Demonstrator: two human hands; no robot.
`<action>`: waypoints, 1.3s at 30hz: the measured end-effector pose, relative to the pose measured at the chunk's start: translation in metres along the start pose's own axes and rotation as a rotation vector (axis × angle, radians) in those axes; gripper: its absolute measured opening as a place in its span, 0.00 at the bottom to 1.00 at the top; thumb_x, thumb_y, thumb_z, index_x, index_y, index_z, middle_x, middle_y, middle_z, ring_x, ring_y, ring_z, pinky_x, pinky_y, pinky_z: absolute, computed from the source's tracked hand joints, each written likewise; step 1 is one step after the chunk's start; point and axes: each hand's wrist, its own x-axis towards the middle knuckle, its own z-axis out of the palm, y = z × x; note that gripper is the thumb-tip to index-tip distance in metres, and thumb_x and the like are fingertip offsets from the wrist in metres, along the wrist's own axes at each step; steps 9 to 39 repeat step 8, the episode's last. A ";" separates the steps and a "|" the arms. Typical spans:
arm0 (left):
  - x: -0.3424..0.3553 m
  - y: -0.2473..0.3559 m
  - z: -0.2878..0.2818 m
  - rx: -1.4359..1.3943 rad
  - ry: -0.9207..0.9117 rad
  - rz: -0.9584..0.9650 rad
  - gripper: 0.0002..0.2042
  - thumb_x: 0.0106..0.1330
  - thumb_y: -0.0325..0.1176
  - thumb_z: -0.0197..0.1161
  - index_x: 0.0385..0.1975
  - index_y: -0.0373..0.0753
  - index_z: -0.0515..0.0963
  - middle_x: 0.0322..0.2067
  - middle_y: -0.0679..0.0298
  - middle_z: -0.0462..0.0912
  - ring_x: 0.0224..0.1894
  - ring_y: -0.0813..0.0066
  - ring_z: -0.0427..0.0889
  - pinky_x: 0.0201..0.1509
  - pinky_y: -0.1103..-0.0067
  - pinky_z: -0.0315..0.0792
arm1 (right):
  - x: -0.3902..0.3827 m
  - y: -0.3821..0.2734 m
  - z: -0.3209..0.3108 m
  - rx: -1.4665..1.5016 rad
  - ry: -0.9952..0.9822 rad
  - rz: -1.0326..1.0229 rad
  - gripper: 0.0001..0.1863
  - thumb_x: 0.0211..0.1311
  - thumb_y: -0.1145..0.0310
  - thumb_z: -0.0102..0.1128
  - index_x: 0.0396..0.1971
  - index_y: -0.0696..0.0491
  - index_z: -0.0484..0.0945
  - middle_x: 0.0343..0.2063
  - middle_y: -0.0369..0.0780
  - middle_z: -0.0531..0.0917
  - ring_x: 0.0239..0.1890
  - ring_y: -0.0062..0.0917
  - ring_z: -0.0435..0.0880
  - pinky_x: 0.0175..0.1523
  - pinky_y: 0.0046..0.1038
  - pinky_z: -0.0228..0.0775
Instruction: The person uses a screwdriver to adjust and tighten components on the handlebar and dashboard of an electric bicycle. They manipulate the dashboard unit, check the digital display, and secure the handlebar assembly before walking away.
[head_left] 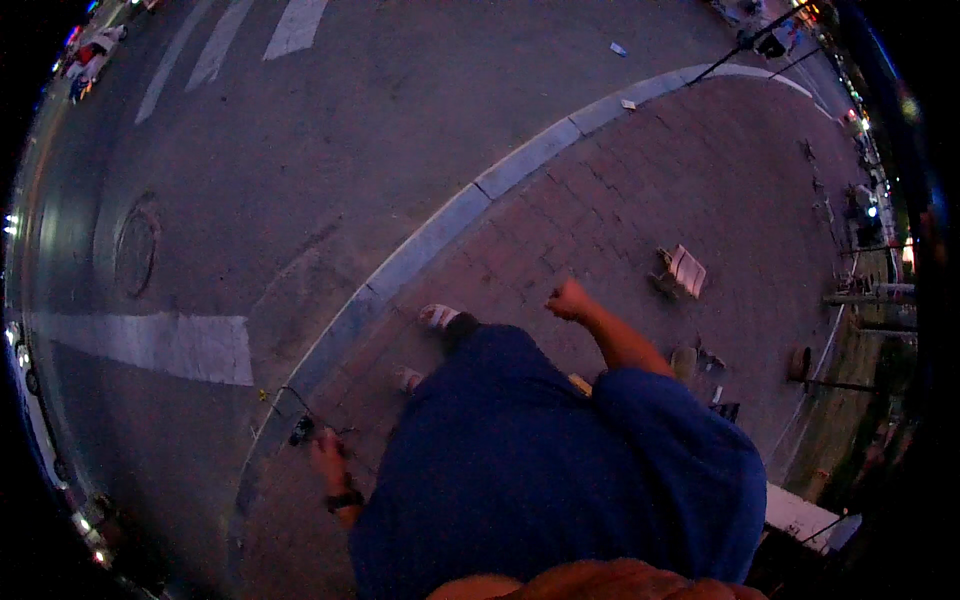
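Observation:
My left hand [328, 452] hangs low at the left, over the edge of the pavement, with a dark band [345, 500] on its wrist. Right at its fingertips is a small dark object [301, 430] with thin, wire-like strands curving from it. The fingers look closed round part of this, but dim light and blur hide what it is. Bent in front of my body, my right hand [569, 299] is closed in a fist above the brick paving [520, 260]. Nothing shows sticking out of it. My blue garment [520, 450] covers much of the lower middle.
A pale kerb [475, 190] curves between the paving and the grey road [330, 130]. White road stripes [190, 345] lie on the left. Ahead to the right, a pale slatted object [686, 271] rests on the bricks. My sandalled foot [437, 316] is close to the kerb. A thin pole [745, 45] stands far right.

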 end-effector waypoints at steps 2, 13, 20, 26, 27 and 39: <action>-0.001 0.097 0.013 0.020 -0.056 0.249 0.16 0.73 0.43 0.64 0.48 0.36 0.76 0.33 0.68 0.81 0.33 0.78 0.76 0.40 0.78 0.70 | -0.035 0.003 0.029 -0.023 -0.073 0.045 0.16 0.59 0.58 0.68 0.29 0.58 0.87 0.26 0.46 0.88 0.29 0.35 0.88 0.38 0.39 0.79; -0.110 0.352 0.048 -0.153 -0.582 0.928 0.39 0.68 0.57 0.66 0.69 0.33 0.67 0.51 0.60 0.79 0.50 0.66 0.79 0.55 0.70 0.72 | -0.108 -0.004 0.103 0.148 -0.127 0.123 0.15 0.60 0.58 0.68 0.30 0.57 0.88 0.26 0.44 0.88 0.28 0.31 0.88 0.39 0.38 0.79; -0.110 0.352 0.048 -0.153 -0.582 0.928 0.39 0.68 0.57 0.66 0.69 0.33 0.67 0.51 0.60 0.79 0.50 0.66 0.79 0.55 0.70 0.72 | -0.108 -0.004 0.103 0.148 -0.127 0.123 0.15 0.60 0.58 0.68 0.30 0.57 0.88 0.26 0.44 0.88 0.28 0.31 0.88 0.39 0.38 0.79; -0.110 0.352 0.048 -0.153 -0.582 0.928 0.39 0.68 0.57 0.66 0.69 0.33 0.67 0.51 0.60 0.79 0.50 0.66 0.79 0.55 0.70 0.72 | -0.108 -0.004 0.103 0.148 -0.127 0.123 0.15 0.60 0.58 0.68 0.30 0.57 0.88 0.26 0.44 0.88 0.28 0.31 0.88 0.39 0.38 0.79; -0.110 0.352 0.048 -0.153 -0.582 0.928 0.39 0.68 0.57 0.66 0.69 0.33 0.67 0.51 0.60 0.79 0.50 0.66 0.79 0.55 0.70 0.72 | -0.108 -0.004 0.103 0.148 -0.127 0.123 0.15 0.60 0.58 0.68 0.30 0.57 0.88 0.26 0.44 0.88 0.28 0.31 0.88 0.39 0.38 0.79; -0.110 0.352 0.048 -0.153 -0.582 0.928 0.39 0.68 0.57 0.66 0.69 0.33 0.67 0.51 0.60 0.79 0.50 0.66 0.79 0.55 0.70 0.72 | -0.108 -0.004 0.103 0.148 -0.127 0.123 0.15 0.60 0.58 0.68 0.30 0.57 0.88 0.26 0.44 0.88 0.28 0.31 0.88 0.39 0.38 0.79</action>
